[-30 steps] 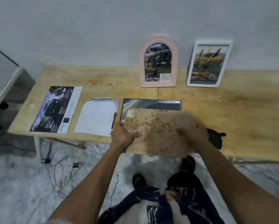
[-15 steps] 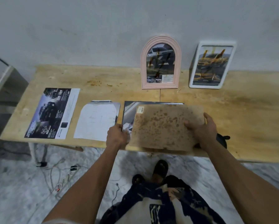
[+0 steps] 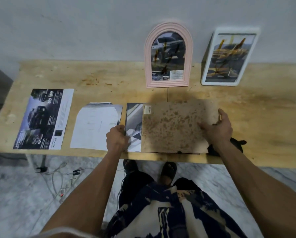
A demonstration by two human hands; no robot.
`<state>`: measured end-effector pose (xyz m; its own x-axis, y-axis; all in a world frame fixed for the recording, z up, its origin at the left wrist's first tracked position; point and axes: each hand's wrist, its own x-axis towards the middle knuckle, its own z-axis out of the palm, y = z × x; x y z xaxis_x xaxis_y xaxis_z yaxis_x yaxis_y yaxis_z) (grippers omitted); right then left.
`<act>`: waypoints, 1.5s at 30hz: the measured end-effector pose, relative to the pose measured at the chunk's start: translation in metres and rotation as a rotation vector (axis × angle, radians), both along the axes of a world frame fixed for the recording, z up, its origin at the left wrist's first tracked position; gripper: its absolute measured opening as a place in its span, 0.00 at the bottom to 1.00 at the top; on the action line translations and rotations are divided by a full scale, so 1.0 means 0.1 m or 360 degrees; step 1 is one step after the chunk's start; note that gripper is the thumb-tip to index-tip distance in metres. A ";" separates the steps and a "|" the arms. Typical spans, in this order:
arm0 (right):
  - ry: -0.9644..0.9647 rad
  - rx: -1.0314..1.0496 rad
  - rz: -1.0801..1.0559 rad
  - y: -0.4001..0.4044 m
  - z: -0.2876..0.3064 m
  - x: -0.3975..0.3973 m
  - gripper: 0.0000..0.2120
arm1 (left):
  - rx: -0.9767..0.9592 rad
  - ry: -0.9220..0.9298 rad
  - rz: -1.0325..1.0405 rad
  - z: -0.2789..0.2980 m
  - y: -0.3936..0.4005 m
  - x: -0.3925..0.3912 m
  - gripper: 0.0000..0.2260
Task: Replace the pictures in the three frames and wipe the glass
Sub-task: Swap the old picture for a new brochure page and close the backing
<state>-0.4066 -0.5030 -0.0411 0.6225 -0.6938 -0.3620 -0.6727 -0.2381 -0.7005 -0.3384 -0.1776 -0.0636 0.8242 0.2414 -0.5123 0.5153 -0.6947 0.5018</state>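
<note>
Home room: stained plywood table (image 3: 246,107), marble floor (image 3: 15,194).

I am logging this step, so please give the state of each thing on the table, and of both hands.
Backing board: flat, over a picture, stained.
Pink frame: upright against wall, picture inside.
White frame: leaning on wall, picture inside.
Car print: lying loose.
White sheet: lying loose.
Left hand: grips the picture's edge.
Right hand: resting on the board.

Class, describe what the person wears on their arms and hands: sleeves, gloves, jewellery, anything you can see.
Both forearms are bare to the wrist. The left hand and right hand wear no gloves, and no rings or watch show. A pale sleeve edge appears high on the left arm.
</note>
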 end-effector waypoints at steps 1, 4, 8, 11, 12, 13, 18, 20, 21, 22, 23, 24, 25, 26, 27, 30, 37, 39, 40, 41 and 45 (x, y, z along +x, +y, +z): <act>0.0006 -0.0003 -0.0023 0.01 0.00 0.01 0.43 | -0.0010 0.0021 0.0018 0.00 0.01 0.02 0.16; 0.0036 -0.0082 -0.0029 0.01 -0.04 0.03 0.43 | -0.0023 0.0039 0.0053 0.00 0.04 0.07 0.17; 0.0060 -0.0113 0.0017 0.10 -0.14 0.01 0.43 | -0.0064 0.0064 0.0095 -0.05 0.08 0.12 0.18; 0.0115 -0.0101 0.0007 0.18 -0.21 0.01 0.43 | -0.0081 0.0047 0.0113 -0.10 0.10 0.12 0.16; 0.0133 -0.0097 0.0005 0.19 -0.23 0.01 0.43 | -0.0081 0.0042 0.0114 -0.11 0.11 0.11 0.16; 0.0149 -0.0093 -0.0001 0.20 -0.24 0.02 0.43 | -0.0087 0.0036 0.0114 -0.12 0.12 0.11 0.17; 0.0233 -0.0095 0.0023 0.24 -0.32 0.11 0.36 | -0.0107 0.0045 0.0105 -0.15 0.15 0.13 0.18; 0.0240 -0.0110 0.0077 0.33 -0.33 0.14 0.29 | -0.0132 0.0047 0.0110 -0.15 0.15 0.13 0.18; 0.0249 -0.0103 0.0090 0.38 -0.33 0.15 0.28 | -0.0154 0.0056 0.0130 -0.16 0.16 0.13 0.18; 0.0254 -0.0085 0.0094 0.41 -0.34 0.16 0.28 | -0.0180 0.0064 0.0158 -0.16 0.16 0.12 0.17; 0.0259 -0.0069 0.0098 0.43 -0.34 0.17 0.29 | -0.0202 0.0069 0.0188 -0.18 0.17 0.11 0.17; 0.0266 -0.0065 0.0103 0.46 -0.34 0.17 0.30 | -0.0216 0.0077 0.0213 -0.19 0.18 0.11 0.15; 0.0284 -0.0080 0.0114 0.48 -0.35 0.18 0.31 | -0.0236 0.0086 0.0232 -0.20 0.19 0.10 0.14; 0.0309 -0.0109 0.0129 0.50 -0.36 0.19 0.32 | -0.0248 0.0094 0.0239 -0.20 0.19 0.10 0.13; 0.0341 -0.0142 0.0151 0.52 -0.37 0.19 0.33 | -0.0267 0.0099 0.0247 -0.21 0.19 0.11 0.12; 0.0449 -0.0178 0.0162 0.63 -0.37 0.22 0.36 | -0.0277 0.0095 0.0224 -0.20 0.19 0.12 0.11; 0.0497 -0.0216 0.0215 0.69 -0.38 0.22 0.34 | -0.0288 0.0130 0.0156 -0.10 0.15 0.10 0.22; 0.0498 -0.0237 0.0296 0.66 -0.37 0.19 0.37 | -0.0271 0.0107 0.0151 -0.08 0.13 0.08 0.25; 0.0481 -0.0266 0.0351 0.64 -0.36 0.18 0.39 | -0.0228 0.0077 0.0124 -0.06 0.09 0.06 0.27; 0.0445 -0.0309 0.0421 0.62 -0.35 0.17 0.42 | -0.0139 0.0029 0.0051 -0.03 0.05 0.04 0.28; 0.0471 -0.0408 0.0914 0.53 -0.33 0.27 0.51 | 0.0163 -0.0091 -0.0531 0.00 -0.17 0.06 0.39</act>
<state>-0.3797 -0.4499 -0.0744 0.8170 -0.3703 -0.4421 -0.5448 -0.7470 -0.3811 -0.3323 -0.1949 -0.0639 0.8931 0.0017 -0.4499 0.2247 -0.8681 0.4425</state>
